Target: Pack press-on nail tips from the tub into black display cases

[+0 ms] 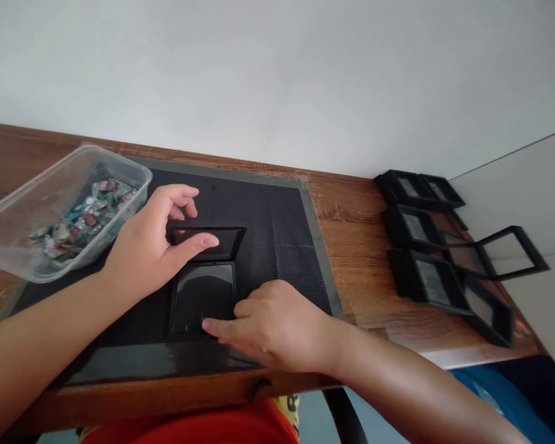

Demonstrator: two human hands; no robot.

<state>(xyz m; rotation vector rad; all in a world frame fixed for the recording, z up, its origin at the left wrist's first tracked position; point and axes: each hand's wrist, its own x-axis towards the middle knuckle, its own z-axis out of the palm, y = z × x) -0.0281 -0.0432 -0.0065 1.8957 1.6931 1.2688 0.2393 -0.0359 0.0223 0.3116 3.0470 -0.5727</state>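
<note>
Head view: black rectangular two-leaf hinged frame with dark clear panels (pixel 205 285) lies open at centre. Left hand (pixel 152 242) spread around the upper leaf, thumb across it; can't tell if gripping. Right hand (pixel 277 325) has index finger on lower panel, others curled, contents hidden. Looks mid-work: leaves not closed. Multicoloured polished stones (pixel 86 223) in clear plastic tub (pixel 46 200), left; more black box frames (pixel 428 280), right.

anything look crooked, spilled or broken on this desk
Yes, one thing: the far-right black frame looks askew, its open panel tilted up and jutting past its neighbours. Otherwise nothing stands out: the stones sit inside the clear tub, and the middle frame at the right hand shows no obvious damage.
</note>
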